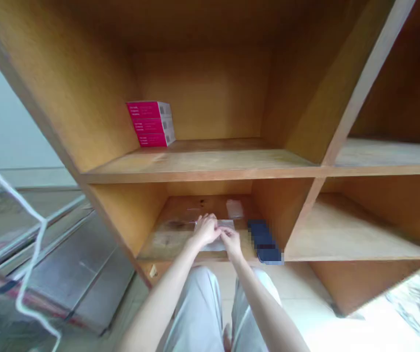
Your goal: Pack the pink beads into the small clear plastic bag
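Note:
A thin, pale, see-through sheet that looks like a plastic bag (216,246) lies on the lower shelf, near its front edge. My left hand (207,230) rests over its upper left part with the fingers curled down and pinching it. Close by, my right hand (231,238) pinches the same bag, and the fingertips of both hands nearly meet. Exactly what sits between the fingertips is too small to make out. Behind my right hand lies a smaller clear plastic piece (234,209), flat on the shelf.
A dark blue flat object (264,240), partly blurred, lies right of my hands by the divider. Several stacked pink boxes (150,124) stand on the upper shelf (210,173). At left are a white cable (37,244) and a grey metal case (74,278).

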A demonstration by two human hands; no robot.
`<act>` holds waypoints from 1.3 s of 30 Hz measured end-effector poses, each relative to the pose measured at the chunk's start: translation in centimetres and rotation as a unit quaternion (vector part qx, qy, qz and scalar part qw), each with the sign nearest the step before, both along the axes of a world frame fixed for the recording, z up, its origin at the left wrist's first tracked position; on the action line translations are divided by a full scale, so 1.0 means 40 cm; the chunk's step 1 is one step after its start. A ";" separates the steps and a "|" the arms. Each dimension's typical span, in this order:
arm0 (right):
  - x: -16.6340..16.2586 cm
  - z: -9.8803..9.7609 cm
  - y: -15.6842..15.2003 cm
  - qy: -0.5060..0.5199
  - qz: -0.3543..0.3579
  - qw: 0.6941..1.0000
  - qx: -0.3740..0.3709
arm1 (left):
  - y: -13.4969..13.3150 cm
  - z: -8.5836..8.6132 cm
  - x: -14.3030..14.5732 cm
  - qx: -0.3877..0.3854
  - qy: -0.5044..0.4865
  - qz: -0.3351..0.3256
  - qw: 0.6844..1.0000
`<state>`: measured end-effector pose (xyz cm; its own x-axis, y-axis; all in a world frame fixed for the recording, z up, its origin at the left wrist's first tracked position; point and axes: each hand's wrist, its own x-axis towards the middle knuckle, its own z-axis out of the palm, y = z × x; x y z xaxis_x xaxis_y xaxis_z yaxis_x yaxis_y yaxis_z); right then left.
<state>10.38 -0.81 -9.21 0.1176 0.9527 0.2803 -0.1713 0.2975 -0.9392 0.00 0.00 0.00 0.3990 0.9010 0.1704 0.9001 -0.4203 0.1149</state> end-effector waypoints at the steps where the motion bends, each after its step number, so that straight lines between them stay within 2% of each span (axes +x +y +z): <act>1: -0.001 -0.001 0.001 -0.001 0.002 1.000 0.000 | 0.000 0.001 -0.001 -0.003 0.001 -0.001 1.000; 11: -0.004 -0.013 0.007 0.051 -0.019 0.998 -0.025 | -0.009 -0.003 0.001 0.007 -0.018 -0.011 1.000; 19: -0.004 -0.002 0.003 0.073 -0.012 0.997 0.007 | -0.017 -0.001 0.001 0.007 -0.053 -0.015 0.998; 27: -0.006 0.000 0.004 0.086 -0.038 0.996 0.011 | -0.019 -0.008 0.008 -0.024 -0.073 -0.033 0.996; 35: -0.004 0.011 -0.002 0.086 -0.040 0.995 -0.020 | -0.032 -0.010 -0.014 0.033 -0.114 -0.072 0.990; 39: -0.005 0.006 0.001 0.090 -0.038 0.995 -0.038 | -0.031 -0.020 -0.035 0.040 -0.089 -0.120 0.988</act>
